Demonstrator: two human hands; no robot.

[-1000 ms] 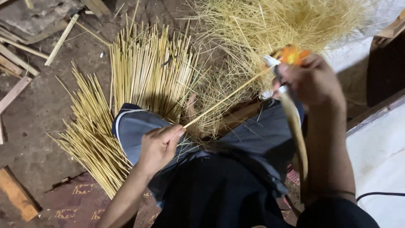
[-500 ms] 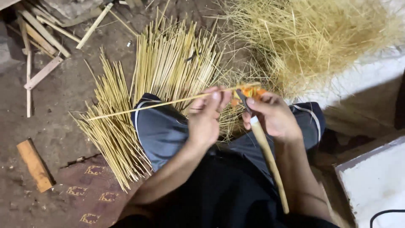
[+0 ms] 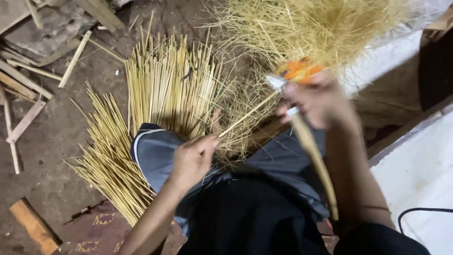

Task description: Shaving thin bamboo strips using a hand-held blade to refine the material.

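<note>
Bare dirt floor (image 3: 52, 141) carries a tangled straw heap (image 3: 311, 28) at top and fanned bundles of yellow sticks (image 3: 160, 94) beside the person's knees. Wood offcuts (image 3: 28, 85) lie at left. Left hand (image 3: 191, 160) is clenched on the near end of one thin stick (image 3: 247, 113). Right hand (image 3: 318, 101) is closed around an orange-handled knife (image 3: 297, 71) touching that stick's far end.

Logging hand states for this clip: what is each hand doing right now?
Left hand: closed, pinching a thin bamboo stick.
Right hand: closed on an orange-handled knife.
</note>
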